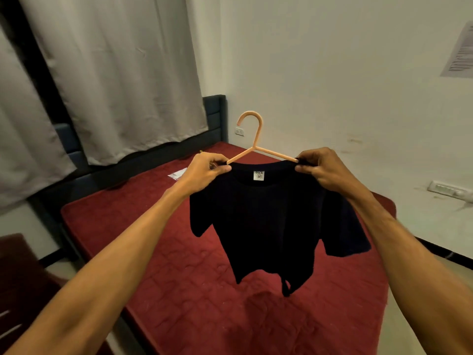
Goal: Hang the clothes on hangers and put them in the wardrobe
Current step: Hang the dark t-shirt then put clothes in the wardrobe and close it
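left hand [204, 172], right hand [320, 170], t-shirt [268, 221] pinched between

The T-shirt [268, 221] is plain black, with no print showing. The label [259, 175] inside its collar is white with dark lettering. The hanger [256, 139] is a pale peach-orange. The mattress [179, 278] is deep red, quilted with a stitched pattern of repeating curved shapes. The headboard [216, 116] is dark blue-black. The curtain [115, 73] is plain pale grey. The wall [332, 73] is off-white, with faint dark smudges low down. The socket [239, 131] and the power strip [448, 189] on it are white. The paper sheet [460, 55] is white with grey lines.
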